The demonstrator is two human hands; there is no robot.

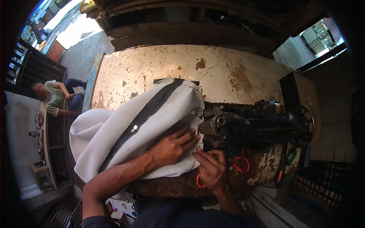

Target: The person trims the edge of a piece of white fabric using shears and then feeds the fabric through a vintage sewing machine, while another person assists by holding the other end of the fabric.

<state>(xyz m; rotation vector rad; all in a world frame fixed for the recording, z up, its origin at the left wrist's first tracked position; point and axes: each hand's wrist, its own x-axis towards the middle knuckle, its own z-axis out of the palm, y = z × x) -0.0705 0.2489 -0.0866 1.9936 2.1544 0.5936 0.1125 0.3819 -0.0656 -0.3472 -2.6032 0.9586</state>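
Pressed flat with fingers slightly apart, the left hand (171,150) rests on smooth white sheet material (163,121), which drapes in soft, rounded folds across the worktable. Close beside it, the right hand (211,167) bends its fingers at the material's near-right edge; whether they pinch it cannot be told. A long black band (154,106) runs diagonally along the white surface. Touching distance from both hands, the head of a black metal sewing machine (254,127) meets the material's right side, bounding room there. Red-orange looped handles (247,166) lie near the right hand. Beyond, the pale tabletop (152,62), stained and flaking, stretches to its far edge, leaving space past the folds.
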